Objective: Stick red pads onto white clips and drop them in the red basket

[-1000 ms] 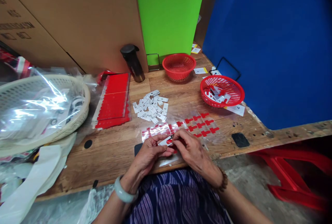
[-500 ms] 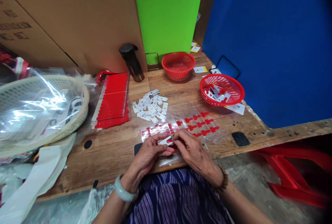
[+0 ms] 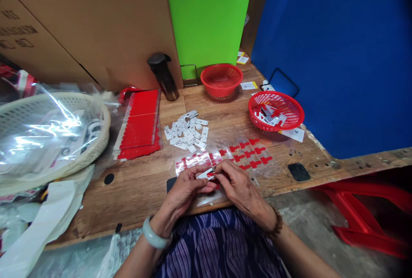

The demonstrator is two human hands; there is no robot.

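Left hand (image 3: 188, 185): you grip the white plate (image 3: 202, 176) near its left end, above the clear sticker sheet (image 3: 242, 151).
Right hand (image 3: 237, 183): your fingertips meet at the red patch (image 3: 210, 174); whether they pinch or press, I cannot tell.
White plate: probably best steadied level, the patch squared before firm pressure.
Hidden: plate's underside, its finger-covered ends, part of the sheet.

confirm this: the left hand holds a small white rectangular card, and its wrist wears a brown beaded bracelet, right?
Not beads: the head view shows a smooth pale bangle there. The left hand does hold the small white rectangular card.
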